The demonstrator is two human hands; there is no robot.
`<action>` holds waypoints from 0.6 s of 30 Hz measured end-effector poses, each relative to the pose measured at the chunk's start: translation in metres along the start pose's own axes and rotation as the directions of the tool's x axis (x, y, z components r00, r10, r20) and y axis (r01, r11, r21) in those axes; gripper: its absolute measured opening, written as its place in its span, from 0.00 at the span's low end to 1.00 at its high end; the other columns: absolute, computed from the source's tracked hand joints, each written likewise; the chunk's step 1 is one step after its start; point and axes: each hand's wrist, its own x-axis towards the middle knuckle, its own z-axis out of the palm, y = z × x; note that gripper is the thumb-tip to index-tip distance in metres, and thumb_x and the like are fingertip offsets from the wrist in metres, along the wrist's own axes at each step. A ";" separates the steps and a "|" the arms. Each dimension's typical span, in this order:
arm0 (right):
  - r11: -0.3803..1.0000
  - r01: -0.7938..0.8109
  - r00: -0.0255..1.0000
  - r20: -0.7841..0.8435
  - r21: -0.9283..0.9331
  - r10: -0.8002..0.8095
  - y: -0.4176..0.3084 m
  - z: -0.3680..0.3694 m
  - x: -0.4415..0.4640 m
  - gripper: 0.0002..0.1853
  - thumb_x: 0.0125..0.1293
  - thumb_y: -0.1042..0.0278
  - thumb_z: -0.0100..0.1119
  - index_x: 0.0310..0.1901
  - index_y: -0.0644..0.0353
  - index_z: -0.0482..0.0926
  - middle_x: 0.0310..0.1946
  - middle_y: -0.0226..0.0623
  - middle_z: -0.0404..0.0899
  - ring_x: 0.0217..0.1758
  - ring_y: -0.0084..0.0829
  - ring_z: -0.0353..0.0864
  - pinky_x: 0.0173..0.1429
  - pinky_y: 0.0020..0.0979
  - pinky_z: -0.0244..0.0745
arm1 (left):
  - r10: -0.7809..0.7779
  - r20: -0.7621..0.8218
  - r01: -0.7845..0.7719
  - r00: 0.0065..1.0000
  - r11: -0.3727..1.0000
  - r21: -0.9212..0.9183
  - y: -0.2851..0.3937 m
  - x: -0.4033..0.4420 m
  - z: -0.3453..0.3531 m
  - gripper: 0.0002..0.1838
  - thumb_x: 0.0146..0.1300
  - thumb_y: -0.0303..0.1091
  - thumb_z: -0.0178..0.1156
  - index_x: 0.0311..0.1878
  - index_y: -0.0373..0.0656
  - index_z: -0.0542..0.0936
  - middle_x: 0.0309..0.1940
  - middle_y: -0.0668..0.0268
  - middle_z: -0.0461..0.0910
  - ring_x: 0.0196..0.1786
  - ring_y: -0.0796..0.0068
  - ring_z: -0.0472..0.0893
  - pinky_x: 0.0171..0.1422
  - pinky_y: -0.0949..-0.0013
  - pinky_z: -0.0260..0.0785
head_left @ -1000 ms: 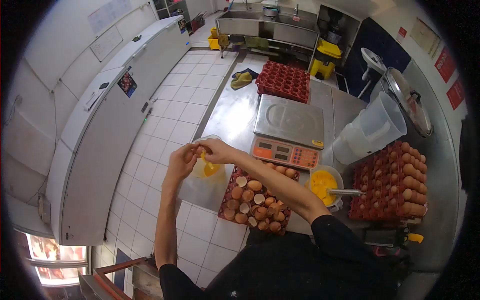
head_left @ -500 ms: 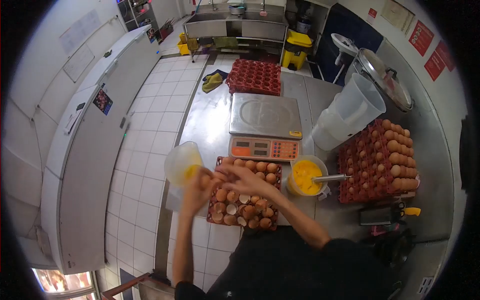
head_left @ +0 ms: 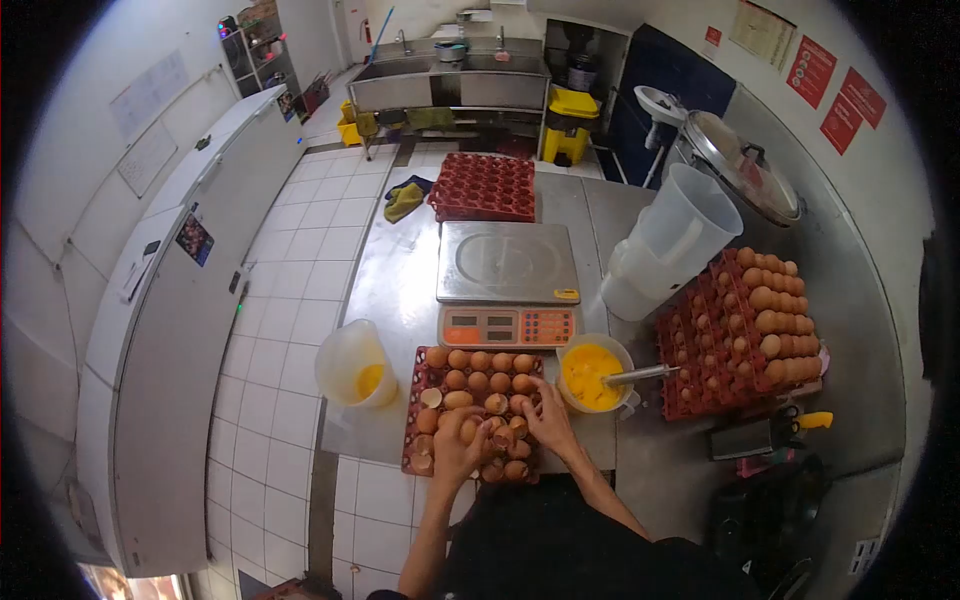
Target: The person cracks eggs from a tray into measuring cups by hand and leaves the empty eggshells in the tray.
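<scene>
A red egg tray (head_left: 410,390) lies in front of me, with whole brown eggs in its far rows and cracked shells (head_left: 421,464) among the nearer ones. Low over its near half, my left hand (head_left: 460,458) has its fingers curled round an egg (head_left: 468,431). At the tray's right side my right hand (head_left: 553,422) pinches an egg (head_left: 518,403) between thumb and fingers. Left of the tray stands a clear plastic jug (head_left: 336,365) with a little yellow egg in it. To the right, another jug (head_left: 622,353) holds many yolks and a metal-handled utensil (head_left: 640,375).
Beyond the tray sits a scale (head_left: 508,265), then a stack of hollow red trays (head_left: 485,187) and a cloth (head_left: 404,203). Stacked full egg trays (head_left: 705,345), tall plastic jugs (head_left: 665,245) and a yellow-handled knife (head_left: 815,421) are at the right.
Both hands have come away from the left jug, down and to the right over the tray, and moved apart. The camera view has shifted slightly, showing more of the far sink.
</scene>
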 end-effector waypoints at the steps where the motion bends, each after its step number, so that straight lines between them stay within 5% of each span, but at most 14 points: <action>1: 1.000 0.008 1.000 0.008 0.003 -0.008 -0.002 0.002 0.007 0.25 0.74 0.64 0.60 0.70 0.59 0.69 0.62 0.57 0.74 0.60 0.54 0.80 0.62 0.50 0.76 | -0.080 -0.058 0.079 0.995 0.997 -0.027 -0.002 -0.012 -0.004 0.12 0.67 0.31 0.68 0.50 0.38 0.82 0.42 0.57 0.85 0.49 0.64 0.86 0.55 0.63 0.77; 3: 0.951 -0.133 0.976 0.128 -0.280 0.174 -0.004 0.004 0.024 0.29 0.75 0.60 0.59 0.72 0.62 0.64 0.66 0.59 0.70 0.66 0.62 0.74 0.68 0.56 0.72 | -0.148 -0.095 0.139 0.984 0.985 -0.098 -0.008 -0.032 -0.007 0.14 0.66 0.30 0.69 0.52 0.37 0.81 0.41 0.58 0.84 0.48 0.65 0.85 0.55 0.65 0.76; 6: 0.878 -0.252 0.948 0.080 -0.408 0.309 -0.012 0.019 0.045 0.31 0.75 0.59 0.59 0.72 0.64 0.63 0.64 0.64 0.69 0.63 0.66 0.74 0.65 0.57 0.73 | -0.172 -0.169 0.177 0.971 0.984 0.015 0.005 -0.056 -0.017 0.17 0.68 0.30 0.65 0.58 0.36 0.76 0.49 0.56 0.81 0.53 0.63 0.82 0.59 0.64 0.74; 9: 0.907 -0.090 0.981 0.123 -0.411 0.153 -0.006 0.021 0.054 0.30 0.75 0.60 0.60 0.71 0.65 0.64 0.60 0.71 0.70 0.61 0.69 0.74 0.64 0.57 0.73 | -0.207 -0.167 0.181 0.964 0.970 -0.161 -0.030 -0.081 -0.008 0.21 0.71 0.31 0.61 0.63 0.36 0.70 0.58 0.53 0.76 0.59 0.61 0.78 0.63 0.64 0.72; 11: 0.939 -0.112 0.950 0.242 -0.326 0.198 0.013 0.015 0.058 0.32 0.71 0.60 0.64 0.70 0.65 0.65 0.57 0.74 0.71 0.59 0.70 0.74 0.62 0.58 0.73 | -0.287 -0.165 0.230 0.943 0.926 -0.299 -0.026 -0.080 -0.001 0.22 0.73 0.32 0.58 0.65 0.35 0.67 0.62 0.51 0.72 0.63 0.61 0.74 0.66 0.63 0.70; 13: 0.932 0.088 0.996 0.050 -0.352 -0.075 0.034 0.026 0.060 0.29 0.66 0.61 0.66 0.64 0.63 0.68 0.43 0.61 0.80 0.50 0.64 0.79 0.53 0.58 0.74 | -0.274 -0.198 0.222 0.941 0.943 -0.247 -0.029 -0.077 0.005 0.21 0.74 0.31 0.59 0.65 0.36 0.68 0.61 0.53 0.73 0.63 0.61 0.75 0.68 0.62 0.68; 17: 0.970 0.035 0.998 -0.040 -0.240 -0.046 0.004 0.018 0.056 0.27 0.62 0.60 0.66 0.60 0.62 0.71 0.47 0.60 0.79 0.53 0.64 0.79 0.57 0.55 0.75 | -0.239 -0.126 0.211 0.963 0.957 -0.198 -0.007 -0.058 0.007 0.22 0.74 0.29 0.60 0.68 0.37 0.70 0.62 0.54 0.75 0.66 0.62 0.75 0.71 0.62 0.68; 18: 0.973 -0.045 0.996 0.067 -0.228 0.061 -0.016 0.009 0.055 0.28 0.72 0.58 0.57 0.69 0.59 0.66 0.52 0.60 0.76 0.59 0.60 0.77 0.62 0.53 0.74 | -0.108 -0.198 0.095 0.974 0.993 -0.073 -0.017 -0.052 0.011 0.25 0.68 0.29 0.68 0.68 0.43 0.75 0.67 0.54 0.75 0.69 0.57 0.76 0.67 0.60 0.74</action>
